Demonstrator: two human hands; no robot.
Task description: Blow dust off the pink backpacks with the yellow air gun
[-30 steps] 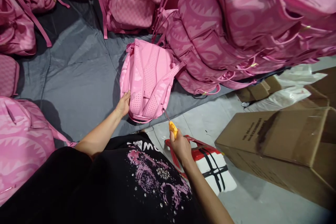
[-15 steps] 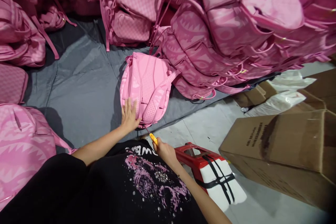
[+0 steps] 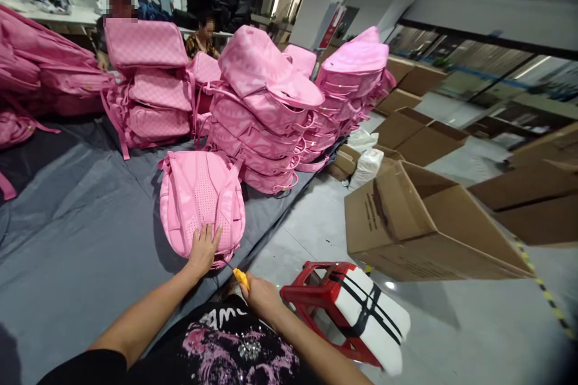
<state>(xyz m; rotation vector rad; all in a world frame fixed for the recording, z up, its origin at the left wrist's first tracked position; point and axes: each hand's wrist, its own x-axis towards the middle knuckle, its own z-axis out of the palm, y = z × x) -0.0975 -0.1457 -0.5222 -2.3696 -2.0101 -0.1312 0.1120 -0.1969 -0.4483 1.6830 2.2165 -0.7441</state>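
A pink backpack (image 3: 185,210) lies on the grey cloth in front of me, its perforated back panel and shoulder straps facing up. My left hand (image 3: 204,251) rests flat on its near end, fingers spread. In my right hand (image 3: 262,298) is a yellow-handled tool (image 3: 241,278) with a thin dark shaft. The shaft points at the backpack's near edge; whether its tip touches or goes in, I cannot tell.
Beyond the backpack stand stacks of pink backpacks (image 3: 264,132) and checkered pink bags (image 3: 158,87). To my right are a red stool (image 3: 311,295) with a taped white pad and an open cardboard box (image 3: 392,216). Other people (image 3: 203,39) are behind the stacks.
The view has tilted up, bringing the room and other people into sight. My left hand has shifted from the backpack's left side onto its middle near end. The right hand still grips the tool.
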